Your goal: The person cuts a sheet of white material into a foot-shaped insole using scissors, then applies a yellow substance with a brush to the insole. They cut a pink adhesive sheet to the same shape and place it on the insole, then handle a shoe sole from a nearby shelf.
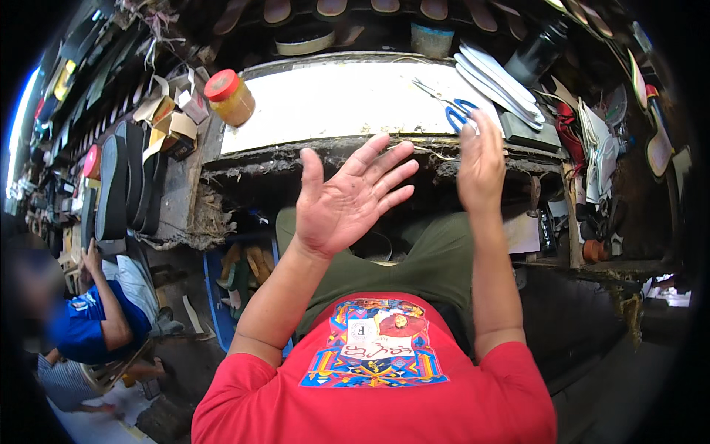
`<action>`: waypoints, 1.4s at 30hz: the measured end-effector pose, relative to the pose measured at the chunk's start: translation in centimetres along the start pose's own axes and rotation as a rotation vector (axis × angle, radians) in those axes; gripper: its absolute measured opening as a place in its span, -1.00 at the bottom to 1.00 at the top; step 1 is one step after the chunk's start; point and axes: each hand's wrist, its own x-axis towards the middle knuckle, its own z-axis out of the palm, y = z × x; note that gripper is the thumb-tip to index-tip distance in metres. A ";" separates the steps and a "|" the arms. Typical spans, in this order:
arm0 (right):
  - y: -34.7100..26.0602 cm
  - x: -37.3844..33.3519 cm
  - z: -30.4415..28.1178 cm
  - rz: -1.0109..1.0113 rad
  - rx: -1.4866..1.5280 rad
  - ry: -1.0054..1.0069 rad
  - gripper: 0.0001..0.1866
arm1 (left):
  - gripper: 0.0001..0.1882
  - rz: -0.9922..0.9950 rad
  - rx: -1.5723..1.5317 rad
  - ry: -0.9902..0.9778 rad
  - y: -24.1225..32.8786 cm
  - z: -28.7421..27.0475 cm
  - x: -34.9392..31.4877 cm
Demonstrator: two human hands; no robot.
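My left hand (346, 197) is raised palm up over my lap, its fingers spread and nothing in it. To its right my right hand (482, 164) is held up with the fingers stretched out and somewhat blurred; it holds nothing that I can see. Just beyond the right fingertips, a pair of scissors with blue handles (460, 112) lies on the white work surface (333, 96). A jar with a red lid and yellowish contents (231, 98) stands at the left end of that surface. White sole-shaped pieces (497, 83) are stacked at its right.
Dark shoe soles (112, 185) stand at the left beside opened small boxes (171, 135). A dark bottle (538, 52) and a tub with a blue rim (431, 40) stand at the back. Another person in a blue shirt (92, 322) sits at the lower left, near a blue crate (214, 296).
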 end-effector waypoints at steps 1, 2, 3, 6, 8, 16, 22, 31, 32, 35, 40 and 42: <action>-2.5 -1.5 1.1 -0.082 0.112 -0.021 -0.57 | 0.03 0.023 -0.010 0.041 -0.5 -0.4 0.1; -5.1 -3.0 2.1 -0.222 0.248 0.000 -0.53 | 0.00 0.023 0.030 0.143 -1.0 -0.9 0.6; -7.4 -4.3 3.9 -0.199 0.164 -0.067 -0.50 | -0.02 -0.033 0.090 0.152 -1.9 -1.3 1.0; -8.1 -4.6 9.0 0.030 -0.437 0.064 -0.39 | -0.19 -0.181 0.151 -0.036 -4.2 -2.0 0.2; -4.0 -5.3 6.3 -0.455 0.209 -0.354 -0.36 | -0.14 -0.057 0.275 0.055 -4.9 -2.1 -1.4; -0.8 -7.2 2.0 0.696 1.058 -0.425 -0.70 | 0.05 0.013 0.840 0.289 -4.7 -3.9 -4.1; -3.9 -10.4 3.4 0.598 0.987 -0.456 -0.85 | -0.19 0.099 0.965 0.346 -6.7 -5.1 -3.5; -1.7 -8.7 5.0 0.897 0.961 -0.255 -0.65 | -0.38 0.100 0.975 0.405 -7.4 -4.4 -1.9; -1.4 -7.9 4.9 1.007 1.022 -0.285 -0.60 | -0.40 0.146 1.086 0.396 -7.4 -4.3 -2.0; -0.5 -6.9 3.7 0.986 1.224 -0.221 -0.56 | -0.40 0.166 1.200 0.433 -7.2 -4.3 -2.2; -1.3 -10.8 3.8 0.781 1.022 -0.476 -0.89 | -0.54 0.354 1.727 0.462 -6.6 -4.9 -1.9; -1.3 -11.7 4.6 0.627 0.871 -0.324 -0.88 | -0.68 0.397 1.995 0.449 -6.5 -4.9 -1.7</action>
